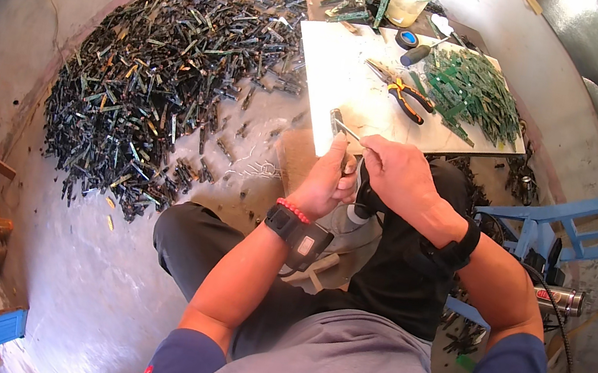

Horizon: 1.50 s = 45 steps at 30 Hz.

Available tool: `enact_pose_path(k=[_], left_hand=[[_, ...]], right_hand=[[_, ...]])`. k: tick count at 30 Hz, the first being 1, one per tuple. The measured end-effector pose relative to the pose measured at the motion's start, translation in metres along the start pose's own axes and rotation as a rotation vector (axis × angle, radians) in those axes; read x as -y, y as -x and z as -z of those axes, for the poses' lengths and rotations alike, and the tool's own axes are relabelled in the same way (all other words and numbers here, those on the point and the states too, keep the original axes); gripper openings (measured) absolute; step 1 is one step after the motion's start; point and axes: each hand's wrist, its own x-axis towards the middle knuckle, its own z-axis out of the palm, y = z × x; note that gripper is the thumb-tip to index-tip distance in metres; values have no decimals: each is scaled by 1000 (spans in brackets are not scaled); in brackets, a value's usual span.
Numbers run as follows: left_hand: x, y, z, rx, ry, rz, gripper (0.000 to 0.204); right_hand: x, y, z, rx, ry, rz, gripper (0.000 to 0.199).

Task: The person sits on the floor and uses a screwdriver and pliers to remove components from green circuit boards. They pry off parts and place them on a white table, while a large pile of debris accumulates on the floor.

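My left hand (pixel 328 179) is closed around a small dark strip (pixel 336 120), its end sticking up past the thumb. From the right, my right hand (pixel 405 177) pinches a thin, light metal tool (pixel 349 131), whose tip meets the strip; its exact kind is too small to tell. Both hands are over the near edge of a white board (pixel 328 57). On the board, just beyond my right hand, lie pliers (pixel 401 93) with orange and black handles. A heap of green circuit board strips (pixel 473 93) covers the board's right side.
A large pile of dark strips (pixel 168 70) spreads over the floor at left. A plastic cup (pixel 407 5), a roll of tape (pixel 407 39) and a screwdriver (pixel 416 55) are at the board's far side. A blue frame (pixel 570 220) and a metal cylinder (pixel 561 300) stand at right.
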Motion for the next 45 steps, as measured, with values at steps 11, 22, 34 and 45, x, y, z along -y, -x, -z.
enact_pose_path(k=[11,22,34,45], left_hand=[[-2,3,-5,25,64,-2,54],[-10,3,-2,26,63,12,51],[-4,7,-3,1,17,45,54],[-10,12,5,25,80,62,54]], right_hand=[[12,-10,24,236,438,334,14],[-20,-30,26,181,276,327,23],[-13,-40,56,458,-345,-330,27],[23,-48,57,234,674,673,5]])
